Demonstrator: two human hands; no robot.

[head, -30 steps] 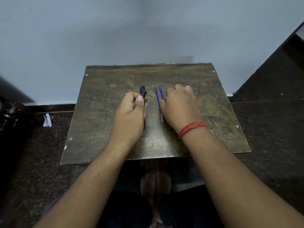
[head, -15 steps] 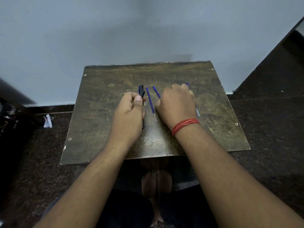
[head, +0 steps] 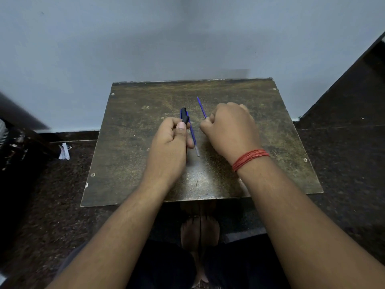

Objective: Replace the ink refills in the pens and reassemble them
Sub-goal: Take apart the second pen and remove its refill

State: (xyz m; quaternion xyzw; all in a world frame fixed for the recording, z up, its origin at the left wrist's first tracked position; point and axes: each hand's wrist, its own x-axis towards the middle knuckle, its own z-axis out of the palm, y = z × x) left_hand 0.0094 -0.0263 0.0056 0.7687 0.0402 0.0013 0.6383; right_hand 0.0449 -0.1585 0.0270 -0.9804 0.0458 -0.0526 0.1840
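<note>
My left hand (head: 171,142) grips a black pen (head: 184,116) on the small worn table (head: 133,147), thumb on top, its capped end sticking out past my fingers. Just right of that hand a blue ink refill (head: 193,136) lies flat on the table, its clear end toward me. My right hand (head: 230,130), with a red thread band at the wrist, pinches a second blue refill (head: 201,107) whose thin tip points up and away to the left. The rest of that refill is hidden inside the fist.
The table stands against a pale wall (head: 187,38). Dark speckled floor (head: 41,205) surrounds it, with a scrap of white paper (head: 64,152) at the left. My bare feet (head: 200,228) show under the table's near edge.
My right hand has picked one blue refill up off the table and raised it, tip pointing away. The other refill has shifted left, close to my left hand, which still holds the black pen.
</note>
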